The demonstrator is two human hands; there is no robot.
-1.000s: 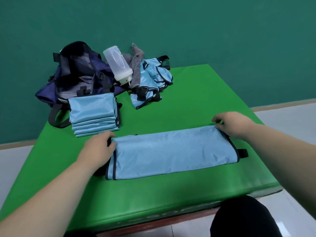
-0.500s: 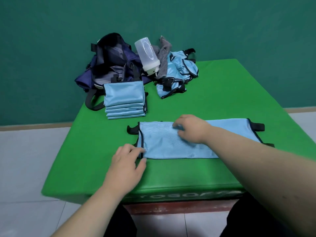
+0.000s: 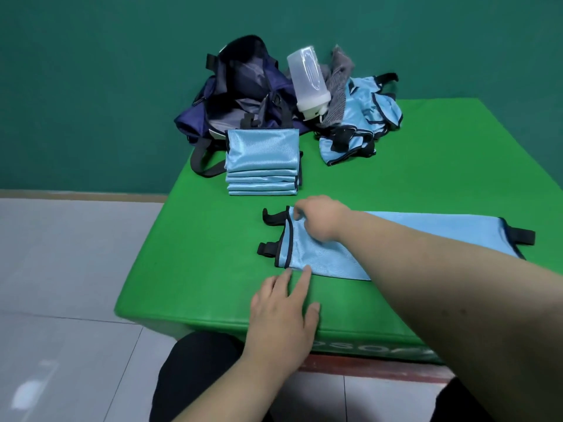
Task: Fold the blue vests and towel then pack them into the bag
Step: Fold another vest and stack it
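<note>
Nearer you than the one stack of folded vests (image 3: 262, 159), four or five layers deep, one long folded vest (image 3: 320, 260) lies flat on the worktop (image 3: 213, 254). Of your two hands, the right hand (image 3: 320, 222) pinches its far corner at the end closest to the stack, and the left hand (image 3: 283, 309) lies open, fingertips touching its near edge. Behind the stack: one bag (image 3: 243, 92), one bottle (image 3: 307, 80), one grey towel (image 3: 338, 83), one heap of unfolded vests (image 3: 362, 117).

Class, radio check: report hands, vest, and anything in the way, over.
Left hand open, fingertips at near edge of vest. Right hand pinches its left end. Vest flat on mat. Stack sits before bag.
</note>
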